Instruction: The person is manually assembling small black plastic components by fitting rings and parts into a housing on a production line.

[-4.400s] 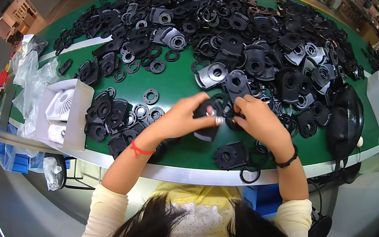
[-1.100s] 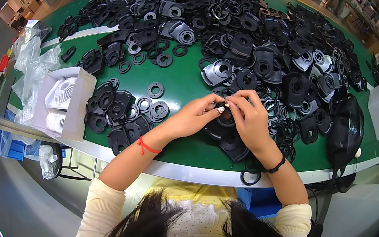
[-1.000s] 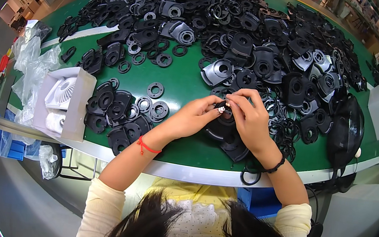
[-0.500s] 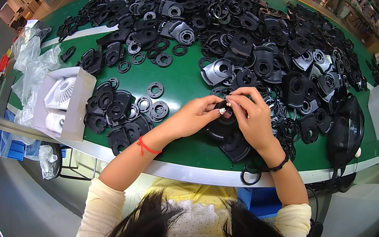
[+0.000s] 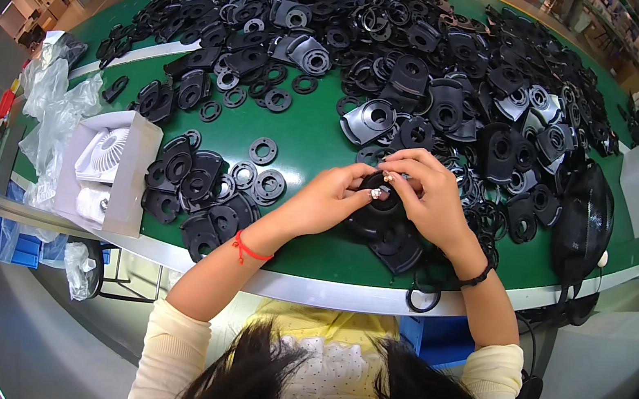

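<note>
Near the table's front edge, my left hand (image 5: 329, 201) and my right hand (image 5: 433, 202) meet over a black plastic part (image 5: 374, 181). Thumbs and fingers of both hands are closed on it, mostly hiding its shape. Just beneath and in front of them lie dark curved plates (image 5: 396, 248) with round holes. By my right wrist a thin black ring (image 5: 422, 299) rests on the metal table edge. A stack of thin black rings (image 5: 484, 224) lies to the right of that hand.
A large heap of black plates and rings (image 5: 404, 76) covers the far side of the green table (image 5: 291, 253). Left of my hands are a smaller pile (image 5: 194, 181) and a white box (image 5: 133, 172) holding a white fan (image 5: 105, 154). A black bag (image 5: 582, 226) lies at right.
Both hands stay in nearly the same place over the black part. The fingers of my right hand have shifted slightly, and its forearm has moved a little to the right.
</note>
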Tool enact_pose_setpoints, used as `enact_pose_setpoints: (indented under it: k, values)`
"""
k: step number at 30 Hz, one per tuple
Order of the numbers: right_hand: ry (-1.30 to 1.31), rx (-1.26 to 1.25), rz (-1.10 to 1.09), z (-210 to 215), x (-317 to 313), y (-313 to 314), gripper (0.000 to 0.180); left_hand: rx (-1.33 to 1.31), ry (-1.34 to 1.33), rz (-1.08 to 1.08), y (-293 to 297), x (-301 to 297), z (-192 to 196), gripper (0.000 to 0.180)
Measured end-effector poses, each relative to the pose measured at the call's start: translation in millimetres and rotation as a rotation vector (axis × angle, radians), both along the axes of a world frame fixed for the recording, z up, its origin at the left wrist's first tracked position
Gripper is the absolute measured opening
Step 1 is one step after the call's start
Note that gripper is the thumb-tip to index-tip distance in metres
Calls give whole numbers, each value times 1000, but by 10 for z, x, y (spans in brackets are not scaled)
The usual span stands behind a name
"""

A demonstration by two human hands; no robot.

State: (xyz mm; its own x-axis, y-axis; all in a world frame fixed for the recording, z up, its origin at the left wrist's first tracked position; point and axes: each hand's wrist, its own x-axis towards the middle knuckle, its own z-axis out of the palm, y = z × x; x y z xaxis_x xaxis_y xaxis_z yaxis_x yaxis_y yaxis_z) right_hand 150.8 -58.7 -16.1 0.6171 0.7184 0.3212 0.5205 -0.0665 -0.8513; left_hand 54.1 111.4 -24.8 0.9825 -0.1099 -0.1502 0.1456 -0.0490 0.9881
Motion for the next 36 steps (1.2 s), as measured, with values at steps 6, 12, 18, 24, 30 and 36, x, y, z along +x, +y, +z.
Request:
enact_pose_setpoints:
  k: [6,12,18,24,30,36]
  values:
    - [-26,-47,10,10,9,-14,14,15,5,-24,6,7,-15,34]
    - [60,-105,15,56,19,-20,10,24,-11,-54,11,-5,-1,34]
    - [306,-162,31,144,11,-35,11,40,-31,-55,10,-11,-11,33]
    - [347,-157,51,150,19,-39,11,55,-143,21,-11,-14,-110,29]
    - [328,-153,45,162,29,-46,10,108,-179,36,-33,-21,-72,29]
    - [360,-108,9,97,15,-27,10,187,-228,130,-36,-11,-13,22]
